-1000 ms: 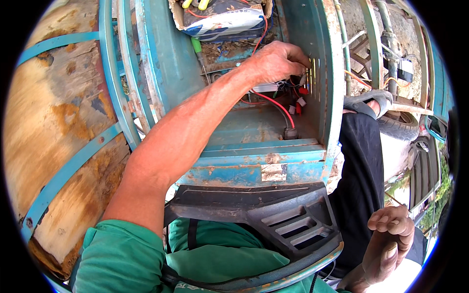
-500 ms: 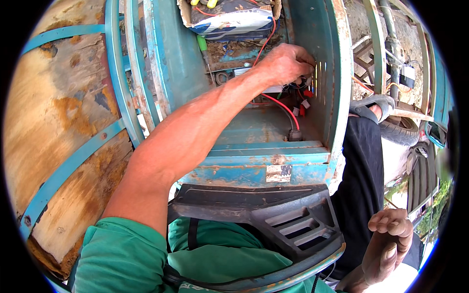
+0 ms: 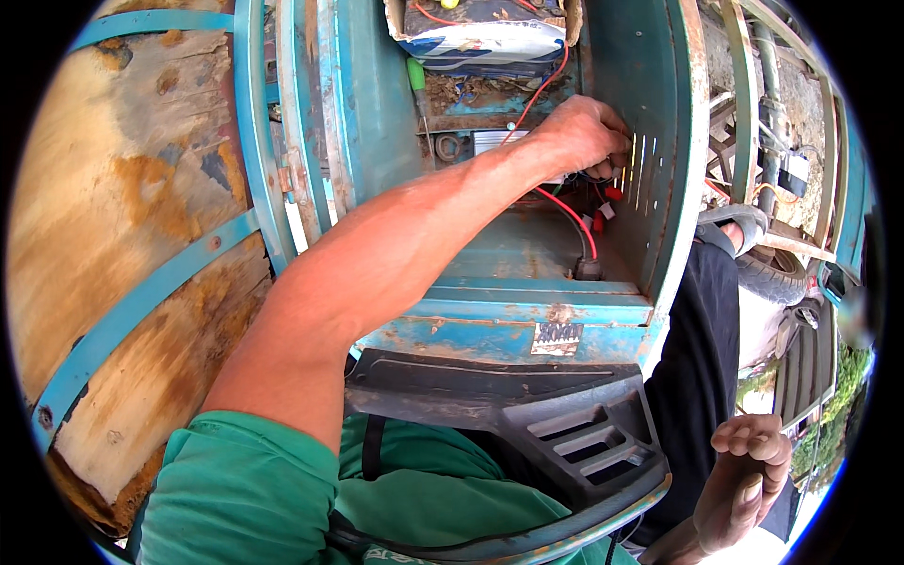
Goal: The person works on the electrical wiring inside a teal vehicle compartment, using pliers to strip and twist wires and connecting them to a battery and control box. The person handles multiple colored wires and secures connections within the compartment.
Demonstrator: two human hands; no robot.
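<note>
My left hand [image 3: 589, 137] reaches into an open teal metal box [image 3: 518, 315], close to the slotted right wall. Its fingers are bent and pressed together, and whatever they pinch is hidden. Wires with red connectors [image 3: 603, 218] and a white connector lie just below those fingers. A thick red cable [image 3: 574, 215] curves down to a dark plug [image 3: 589, 268] on the box floor. Partly behind my left forearm is a silver finned unit [image 3: 499, 141]. My right hand [image 3: 749, 476] is off to the lower right, loosely curled with the thumb apart, holding nothing.
A worn carton [image 3: 485, 42] stands at the box's far end. A green-handled screwdriver [image 3: 416, 77] leans along the left wall. Nearest me is a black slotted plastic panel [image 3: 499, 391]. Wooden boards [image 3: 141, 207] with teal straps lie left; a metal frame and tyre [image 3: 772, 273] are right.
The box and its contents sit a little farther right and lower in view. My left hand stays by the slotted wall; my right hand has hardly moved.
</note>
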